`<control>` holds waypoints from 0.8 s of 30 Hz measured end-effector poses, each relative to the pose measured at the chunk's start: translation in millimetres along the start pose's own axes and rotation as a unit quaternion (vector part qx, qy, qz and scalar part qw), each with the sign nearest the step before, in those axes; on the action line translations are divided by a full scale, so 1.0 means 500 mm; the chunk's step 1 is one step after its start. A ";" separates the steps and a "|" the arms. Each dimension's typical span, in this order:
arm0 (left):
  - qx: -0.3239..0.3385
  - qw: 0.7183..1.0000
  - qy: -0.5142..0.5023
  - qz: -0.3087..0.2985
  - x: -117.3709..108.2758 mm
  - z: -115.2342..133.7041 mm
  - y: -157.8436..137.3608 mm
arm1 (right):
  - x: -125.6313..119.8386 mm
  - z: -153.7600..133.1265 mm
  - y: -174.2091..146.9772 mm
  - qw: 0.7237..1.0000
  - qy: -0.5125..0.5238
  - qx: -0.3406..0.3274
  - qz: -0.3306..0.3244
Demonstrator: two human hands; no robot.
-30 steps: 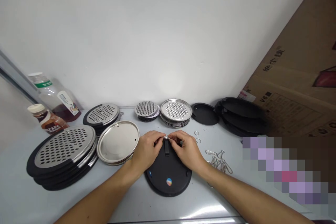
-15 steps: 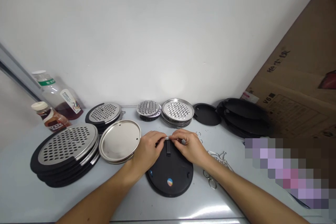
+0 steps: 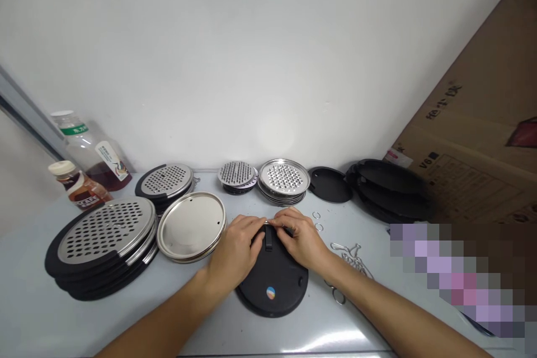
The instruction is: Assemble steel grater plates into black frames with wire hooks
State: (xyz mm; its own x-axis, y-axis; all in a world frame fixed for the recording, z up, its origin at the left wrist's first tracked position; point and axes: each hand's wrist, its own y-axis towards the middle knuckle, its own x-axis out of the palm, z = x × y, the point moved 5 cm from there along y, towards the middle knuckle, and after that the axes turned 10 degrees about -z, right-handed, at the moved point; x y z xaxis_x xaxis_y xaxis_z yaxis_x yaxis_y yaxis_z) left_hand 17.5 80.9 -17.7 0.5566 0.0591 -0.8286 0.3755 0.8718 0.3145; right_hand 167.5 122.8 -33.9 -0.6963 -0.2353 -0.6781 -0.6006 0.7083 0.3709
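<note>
A black round plate (image 3: 274,274) lies flat on the table in front of me, with a short dark tab (image 3: 269,238) near its far edge and a small coloured sticker (image 3: 271,292) near its close edge. At the far edge, a small metal ring (image 3: 267,222) shows between my fingertips. My left hand (image 3: 238,246) pinches it from the left, resting over the plate's rim. From the other side, my right hand (image 3: 302,239) pinches it too. Fingers hide most of the ring, so how it joins the plate cannot be seen.
Silver discs (image 3: 192,226) and grater stacks (image 3: 107,235) stand left. Smaller graters (image 3: 237,173) and a grater plate (image 3: 285,176) line the wall. Black plates (image 3: 390,190), loose rings (image 3: 339,295) and metal hooks (image 3: 352,257) lie right. Bottles (image 3: 79,187) stand far left, a cardboard box (image 3: 474,140) far right.
Both hands have shifted slightly, with the right fingers lying flatter over the ring. The left hand now covers a small blue mark on the plate. The plate stays in place.
</note>
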 end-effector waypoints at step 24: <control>-0.019 0.999 0.033 -0.002 0.020 0.003 -0.019 | 0.002 0.003 0.000 1.000 0.008 -0.005 0.011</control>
State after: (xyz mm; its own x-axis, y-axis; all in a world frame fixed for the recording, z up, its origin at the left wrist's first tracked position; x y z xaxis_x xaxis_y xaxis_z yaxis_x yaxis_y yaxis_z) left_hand 20.4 72.5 -28.3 0.5040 0.0861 -0.8594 0.3492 0.8898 0.2939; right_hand 167.4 123.9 -35.4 -0.7153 -0.2316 -0.6594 -0.5897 0.7063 0.3916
